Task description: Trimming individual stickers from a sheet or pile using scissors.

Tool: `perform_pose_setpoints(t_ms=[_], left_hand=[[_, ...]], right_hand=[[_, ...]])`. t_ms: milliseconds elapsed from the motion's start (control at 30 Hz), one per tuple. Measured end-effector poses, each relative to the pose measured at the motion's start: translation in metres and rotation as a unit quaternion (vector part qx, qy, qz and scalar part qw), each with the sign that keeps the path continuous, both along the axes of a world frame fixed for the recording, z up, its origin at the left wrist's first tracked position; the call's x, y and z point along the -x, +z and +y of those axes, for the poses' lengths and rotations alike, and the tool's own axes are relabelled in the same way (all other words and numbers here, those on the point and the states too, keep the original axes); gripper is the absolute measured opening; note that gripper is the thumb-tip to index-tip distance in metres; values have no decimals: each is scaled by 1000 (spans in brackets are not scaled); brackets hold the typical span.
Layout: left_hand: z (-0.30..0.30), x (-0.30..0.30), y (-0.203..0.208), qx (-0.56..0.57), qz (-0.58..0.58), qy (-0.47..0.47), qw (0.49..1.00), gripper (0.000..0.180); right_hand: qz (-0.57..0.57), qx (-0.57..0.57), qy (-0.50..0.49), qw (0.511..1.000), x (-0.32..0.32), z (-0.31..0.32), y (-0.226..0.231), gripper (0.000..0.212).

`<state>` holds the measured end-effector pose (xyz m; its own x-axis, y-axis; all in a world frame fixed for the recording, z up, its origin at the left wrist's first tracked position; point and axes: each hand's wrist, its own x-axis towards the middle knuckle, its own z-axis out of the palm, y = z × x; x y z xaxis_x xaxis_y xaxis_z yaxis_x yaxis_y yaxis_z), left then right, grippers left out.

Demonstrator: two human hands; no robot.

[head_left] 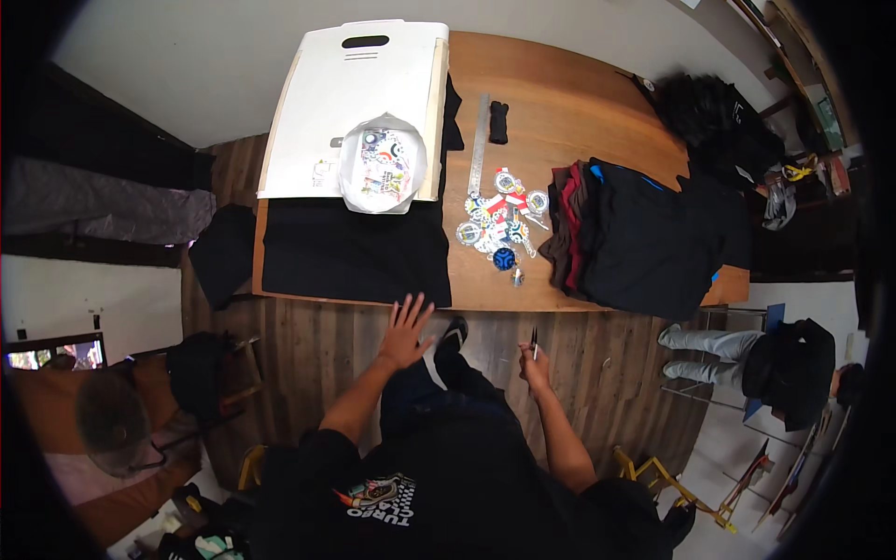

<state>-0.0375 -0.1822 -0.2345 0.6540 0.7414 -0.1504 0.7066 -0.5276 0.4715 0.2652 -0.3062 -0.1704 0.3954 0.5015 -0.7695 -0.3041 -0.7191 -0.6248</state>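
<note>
My left hand (pixel 406 334) is open, fingers spread, with its fingertips at the near edge of a black cloth (pixel 355 252) that hangs slightly over the table's front. The cloth looks like a black garment laid flat. My right hand (pixel 534 368) is closed around a slim pointed tool (pixel 535 342), dark at the tip, held upright in front of the table edge. Its exact kind is too small to tell. On the far part of the cloth rests a white panel (pixel 364 93) with a handle slot, covering it. A clear round container (pixel 384 166) of colourful stickers sits on the panel.
The wooden table (pixel 569 84) holds a metal ruler (pixel 480 145), a small black bundle (pixel 499 122), a pile of round colourful tags (pixel 499 219) and a stack of dark folded garments (pixel 644 233). A seated person (pixel 793 373) is at the right; a fan (pixel 112 423) stands left.
</note>
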Motion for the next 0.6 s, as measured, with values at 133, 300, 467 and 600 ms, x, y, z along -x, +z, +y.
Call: perform_pose_setpoints(t_ms=[133, 300, 467, 600], left_hand=[[-85, 68, -17, 205, -74, 80, 973, 39], [-91, 110, 1, 162, -107, 359, 913, 17], [-57, 128, 4, 255, -191, 362, 876, 19], [-12, 127, 2, 258, -137, 336, 896, 33]], right_hand=[[-15, -47, 25, 998, 10, 28, -33, 21], [-137, -174, 99, 970, 12, 99, -65, 21], [-247, -186, 101, 946, 2, 179, -60, 21], [-280, -129, 67, 949, -10, 210, -60, 26]])
